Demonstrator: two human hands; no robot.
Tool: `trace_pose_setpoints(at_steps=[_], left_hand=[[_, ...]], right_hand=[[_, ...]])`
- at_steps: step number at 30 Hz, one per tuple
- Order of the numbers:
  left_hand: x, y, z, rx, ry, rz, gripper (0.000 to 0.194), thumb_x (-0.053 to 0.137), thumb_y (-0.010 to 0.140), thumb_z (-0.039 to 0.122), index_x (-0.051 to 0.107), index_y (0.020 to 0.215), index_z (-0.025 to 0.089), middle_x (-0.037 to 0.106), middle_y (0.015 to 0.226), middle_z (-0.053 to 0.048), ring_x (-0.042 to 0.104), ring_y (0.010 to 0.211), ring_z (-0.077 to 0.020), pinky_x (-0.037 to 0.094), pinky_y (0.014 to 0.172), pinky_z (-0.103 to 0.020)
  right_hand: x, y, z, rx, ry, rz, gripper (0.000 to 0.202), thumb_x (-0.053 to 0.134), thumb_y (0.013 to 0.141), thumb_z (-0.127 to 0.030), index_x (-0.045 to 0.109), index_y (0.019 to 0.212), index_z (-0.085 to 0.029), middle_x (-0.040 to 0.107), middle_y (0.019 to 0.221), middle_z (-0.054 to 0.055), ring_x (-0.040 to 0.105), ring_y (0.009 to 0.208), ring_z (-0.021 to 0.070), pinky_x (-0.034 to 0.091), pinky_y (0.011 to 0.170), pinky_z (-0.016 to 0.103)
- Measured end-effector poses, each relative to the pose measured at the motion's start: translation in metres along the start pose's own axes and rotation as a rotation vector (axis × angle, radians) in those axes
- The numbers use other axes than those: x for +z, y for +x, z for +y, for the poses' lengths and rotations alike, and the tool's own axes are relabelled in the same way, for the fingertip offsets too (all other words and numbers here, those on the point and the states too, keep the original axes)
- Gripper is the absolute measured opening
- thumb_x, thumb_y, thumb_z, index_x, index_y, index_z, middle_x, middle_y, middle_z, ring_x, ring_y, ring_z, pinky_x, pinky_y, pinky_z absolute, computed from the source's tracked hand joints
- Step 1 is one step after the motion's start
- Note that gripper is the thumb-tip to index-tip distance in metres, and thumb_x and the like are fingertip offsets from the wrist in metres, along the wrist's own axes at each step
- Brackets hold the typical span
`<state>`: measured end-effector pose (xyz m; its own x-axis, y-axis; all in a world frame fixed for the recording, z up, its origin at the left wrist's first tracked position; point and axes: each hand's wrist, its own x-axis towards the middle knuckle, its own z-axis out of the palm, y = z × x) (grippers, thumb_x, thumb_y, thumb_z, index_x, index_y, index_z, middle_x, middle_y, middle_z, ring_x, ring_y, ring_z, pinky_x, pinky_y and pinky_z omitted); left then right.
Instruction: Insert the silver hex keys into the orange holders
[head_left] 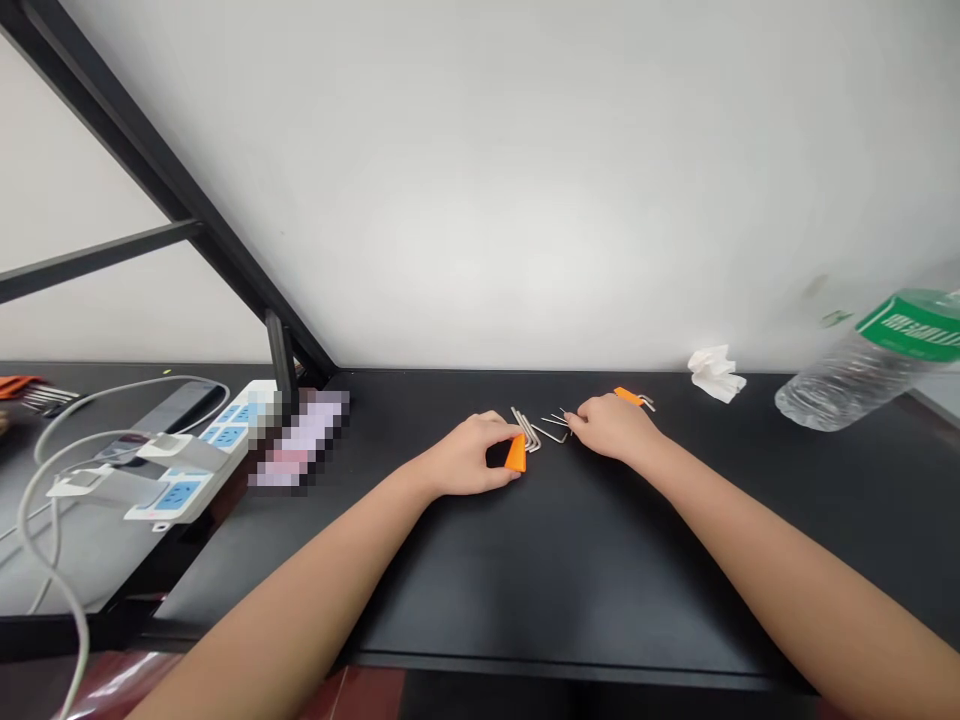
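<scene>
My left hand (pixel 474 458) is closed around an orange hex key holder (pixel 517 453), thumb on one end and fingers on the other, low over the black table. Just beyond the holder lie several larger L-shaped hex keys (pixel 527 430). Smaller, thinner hex keys (pixel 553 432) are spread between my two hands. My right hand (pixel 609 424) pinches at a thin hex key (pixel 565 416) with its fingertips; the rest of that key is hidden by the fingers. Behind my right wrist sits a second orange holder (pixel 628 396) with a bent metal key (pixel 648 403) showing beside it.
A crumpled white tissue (pixel 716 373) lies near the wall. Farther right, a clear plastic bottle with a green label (pixel 862 350) leans at an angle. On the left are a blurred-out flat item (pixel 304 438), a white power strip (pixel 206 455) with cables, and a black metal frame (pixel 281 360).
</scene>
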<state>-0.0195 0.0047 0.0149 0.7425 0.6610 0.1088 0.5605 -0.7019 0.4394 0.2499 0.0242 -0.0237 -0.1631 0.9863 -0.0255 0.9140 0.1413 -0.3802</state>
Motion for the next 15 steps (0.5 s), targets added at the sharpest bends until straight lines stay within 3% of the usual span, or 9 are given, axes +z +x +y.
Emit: trace_pose_setpoints(at_steps=[4, 8, 11, 15], left_hand=[[0.000, 0.000, 0.004, 0.029, -0.036, -0.019, 0.043, 0.076, 0.084, 0.028, 0.070, 0.127, 0.028, 0.074, 0.111, -0.004, 0.065, 0.105, -0.0216, 0.050, 0.100, -0.035], [0.002, 0.001, 0.009, 0.060, -0.043, -0.033, 0.048, 0.077, 0.084, 0.028, 0.068, 0.131, 0.028, 0.073, 0.118, -0.004, 0.065, 0.109, -0.0227, 0.048, 0.103, -0.037], [0.005, 0.001, 0.017, 0.077, -0.035, -0.052, 0.050, 0.077, 0.085, 0.029, 0.066, 0.133, 0.028, 0.072, 0.121, -0.005, 0.065, 0.111, -0.0242, 0.048, 0.102, -0.037], [0.012, 0.003, 0.029, 0.073, 0.007, -0.101, 0.034, 0.072, 0.088, 0.032, 0.068, 0.120, 0.023, 0.072, 0.101, -0.006, 0.064, 0.095, -0.0236, 0.050, 0.087, -0.034]], right_hand=[[-0.004, -0.003, 0.012, -0.026, -0.025, 0.093, 0.031, 0.051, 0.100, -0.039, 0.067, 0.080, -0.022, 0.071, 0.084, 0.008, 0.065, 0.077, 0.0224, 0.041, 0.065, 0.031], [0.002, -0.005, 0.021, -0.182, 0.074, 0.100, 0.016, 0.059, 0.096, -0.033, 0.069, 0.099, -0.022, 0.069, 0.108, 0.006, 0.065, 0.090, 0.0197, 0.046, 0.076, 0.030], [0.008, -0.004, 0.023, -0.271, 0.145, 0.081, 0.013, 0.058, 0.095, -0.025, 0.070, 0.099, -0.019, 0.065, 0.111, 0.007, 0.064, 0.091, 0.0180, 0.048, 0.083, 0.031], [0.013, -0.004, 0.018, -0.346, 0.198, 0.072, 0.016, 0.055, 0.094, -0.016, 0.071, 0.096, -0.019, 0.064, 0.109, 0.007, 0.063, 0.093, 0.0184, 0.050, 0.086, 0.032]])
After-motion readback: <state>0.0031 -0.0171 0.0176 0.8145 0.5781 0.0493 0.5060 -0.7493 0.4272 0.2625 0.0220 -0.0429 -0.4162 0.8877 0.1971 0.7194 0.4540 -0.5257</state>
